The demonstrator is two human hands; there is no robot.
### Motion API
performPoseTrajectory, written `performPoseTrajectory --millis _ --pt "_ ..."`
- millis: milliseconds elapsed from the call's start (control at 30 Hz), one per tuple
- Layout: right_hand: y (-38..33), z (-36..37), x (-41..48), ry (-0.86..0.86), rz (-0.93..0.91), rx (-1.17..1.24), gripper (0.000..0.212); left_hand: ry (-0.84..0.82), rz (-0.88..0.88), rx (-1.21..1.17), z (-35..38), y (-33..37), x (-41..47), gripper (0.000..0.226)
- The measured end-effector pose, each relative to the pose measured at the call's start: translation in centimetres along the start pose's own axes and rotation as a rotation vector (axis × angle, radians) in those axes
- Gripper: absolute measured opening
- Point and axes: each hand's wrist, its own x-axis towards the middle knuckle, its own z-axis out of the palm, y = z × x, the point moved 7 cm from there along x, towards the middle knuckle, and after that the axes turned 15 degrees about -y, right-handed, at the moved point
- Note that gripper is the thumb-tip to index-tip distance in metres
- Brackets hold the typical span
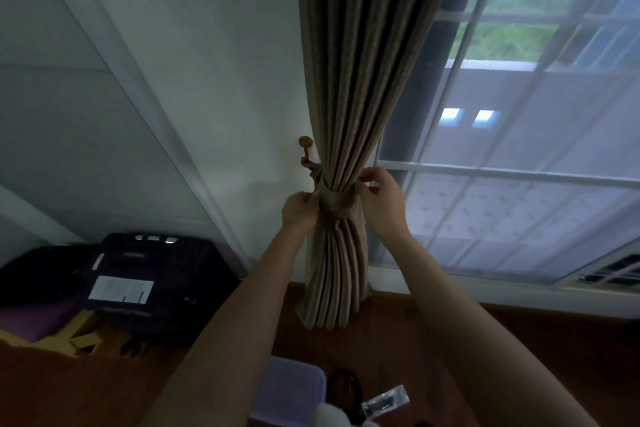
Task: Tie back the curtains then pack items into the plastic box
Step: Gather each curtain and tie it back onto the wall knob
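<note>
The wooden hook (305, 142) on the wall carried the loop of the tieback (337, 206), which was wrapped round the gathered curtain (349, 80). The left hand (299, 210) pinched the band's left edge with curled fingers. The right hand (381, 194) pinched fabric at the curtain's right edge just above the band (whether a fold or the band's rim, I could not tell). By my reading this curtain was all but tied, with only straightening left. Packing looked unstarted: the plastic box (291, 388) sat low on the floor between the forearms, lid on as far as I could see, with a dark item (346, 388) and a clear packet (386, 400) lying beside it. At far left, dark cases (149, 284) stood against the wall, well clear of the work. At right, the window (519, 149) showed no second curtain.
</note>
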Motion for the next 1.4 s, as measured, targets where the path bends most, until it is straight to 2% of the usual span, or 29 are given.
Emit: performPoseTrajectory --millis 100,167,200,267,333,433,567,700,833,967,1067,1267,1400 --pt "-0.5 -0.3 0.0 0.009 0.007 -0.079 0.009 0.05 -0.033 0.112 -0.4 0.5 -0.5 0.035" --pt "-1.8 -1.1 -0.9 0.067 -0.057 -0.115 0.008 0.174 0.015 0.115 -1.3 1.6 -1.4 0.016" --pt "-2.7 -1.5 -1.5 0.104 -0.119 -0.109 0.008 0.24 0.115 0.09 -1.8 2.5 -2.1 0.009" --pt "-4.9 -2.1 -2.7 0.15 -0.28 -0.136 0.008 0.351 0.434 0.107 -2.6 5.3 -4.1 0.007" --pt "-6.6 -2.3 -3.3 0.16 -0.391 -0.203 0.007 0.367 0.711 0.201 -2.8 7.8 -6.0 0.01" --pt "-7.3 -2.3 -3.3 0.168 -0.41 -0.229 0.006 0.32 0.846 0.339 -2.3 9.9 -7.4 0.016" --pt "-6.7 -2.6 -3.0 0.205 -0.378 -0.306 0.009 0.376 0.753 0.504 -2.0 10.7 -7.4 0.008" --pt "-6.5 -3.8 -3.1 0.217 -0.342 -0.309 0.012 0.362 0.685 0.495 -1.9 10.5 -7.2 0.011" --pt "-3.7 -2.4 -3.5 0.06 -0.249 -0.333 0.007 0.367 0.67 0.42 -1.0 6.8 -8.0 0.017" --pt "3.7 -0.2 -2.9 -0.148 0.078 -0.561 0.018 0.228 0.34 0.698 1.7 0.7 -6.1 0.028" --pt "5.1 0.6 -2.7 -0.224 0.15 -0.627 0.023 0.169 0.17 0.877 2.9 -1.2 -4.8 0.043" --pt "4.5 1.1 -1.6 -0.24 0.151 -0.717 0.024 0.232 0.176 0.946 3.9 0.6 -4.2 0.045" --pt "4.9 2.0 -0.8 -0.221 0.122 -0.768 0.024 0.202 0.189 0.999 4.6 0.8 -3.1 0.027"
